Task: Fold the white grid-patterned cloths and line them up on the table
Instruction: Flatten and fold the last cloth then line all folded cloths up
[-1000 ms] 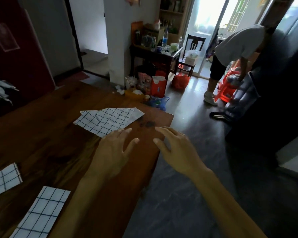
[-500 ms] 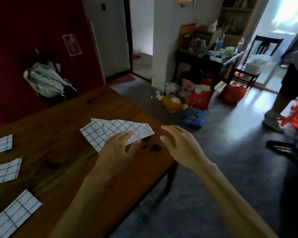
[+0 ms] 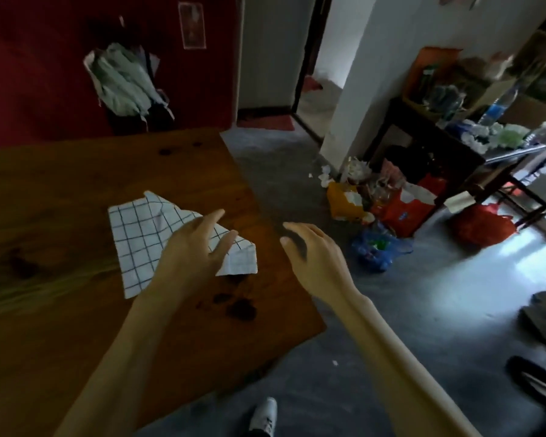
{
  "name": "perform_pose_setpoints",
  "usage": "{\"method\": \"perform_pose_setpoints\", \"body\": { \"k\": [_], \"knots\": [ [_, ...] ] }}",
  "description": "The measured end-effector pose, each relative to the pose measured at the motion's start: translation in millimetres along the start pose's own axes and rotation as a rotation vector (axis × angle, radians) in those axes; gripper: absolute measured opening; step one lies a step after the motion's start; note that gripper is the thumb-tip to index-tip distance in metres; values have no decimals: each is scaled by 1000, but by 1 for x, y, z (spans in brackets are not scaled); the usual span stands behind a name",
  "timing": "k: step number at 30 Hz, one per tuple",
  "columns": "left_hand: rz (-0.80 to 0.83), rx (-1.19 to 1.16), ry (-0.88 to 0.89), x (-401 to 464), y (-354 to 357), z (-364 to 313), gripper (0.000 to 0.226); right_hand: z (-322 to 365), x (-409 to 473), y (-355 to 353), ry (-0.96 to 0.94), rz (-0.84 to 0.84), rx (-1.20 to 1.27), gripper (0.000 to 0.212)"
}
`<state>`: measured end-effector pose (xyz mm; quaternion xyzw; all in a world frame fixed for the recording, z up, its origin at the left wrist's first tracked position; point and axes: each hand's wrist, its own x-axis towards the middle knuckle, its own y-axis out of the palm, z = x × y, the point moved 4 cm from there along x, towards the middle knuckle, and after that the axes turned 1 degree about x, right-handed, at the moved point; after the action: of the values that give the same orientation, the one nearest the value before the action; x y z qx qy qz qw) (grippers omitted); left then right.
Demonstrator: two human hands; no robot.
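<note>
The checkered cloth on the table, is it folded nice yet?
Not neatly. The white grid-patterned cloth lies rumpled on the wooden table, one corner flipped over and edges uneven. The left hand reaches over it.

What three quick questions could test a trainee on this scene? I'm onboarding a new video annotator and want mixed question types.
1. True or false: the left hand is over the grid cloth with fingers spread.
2. Where is the right hand? A) pressing on the cloth B) beside the cloth near the table edge, holding nothing C) gripping a bottle
3. Fill in: the cloth lies crumpled, not neatly ____.

Key: 1 true; 2 B; 3 folded.
</note>
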<state>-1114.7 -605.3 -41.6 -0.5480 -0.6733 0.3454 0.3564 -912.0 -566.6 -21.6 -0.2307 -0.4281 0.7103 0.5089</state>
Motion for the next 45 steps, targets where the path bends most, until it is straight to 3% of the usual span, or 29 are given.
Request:
{"method": "perform_pose_setpoints", "body": {
  "k": [9, 23, 31, 37, 45],
  "knots": [
    [-78, 66, -201, 75, 36, -17, 67, -45, 124, -2, -213, 209, -15, 39],
    [-194, 41, -774, 132, 127, -61, 54, -150, 256, 42, -558, 598, 123, 41],
    [-322, 68, -1045, 114, 158, -91, 48, -127, 275, 57, -813, 801, 191, 39],
    [-208, 107, -1138, 109, 204, -62, 49, -130, 257, 117, -868, 993, 129, 39],
    [-91, 56, -1156, 104, 281, 7, 43, -131, 245, 197, -797, 1082, 13, 38]
  ]
}}
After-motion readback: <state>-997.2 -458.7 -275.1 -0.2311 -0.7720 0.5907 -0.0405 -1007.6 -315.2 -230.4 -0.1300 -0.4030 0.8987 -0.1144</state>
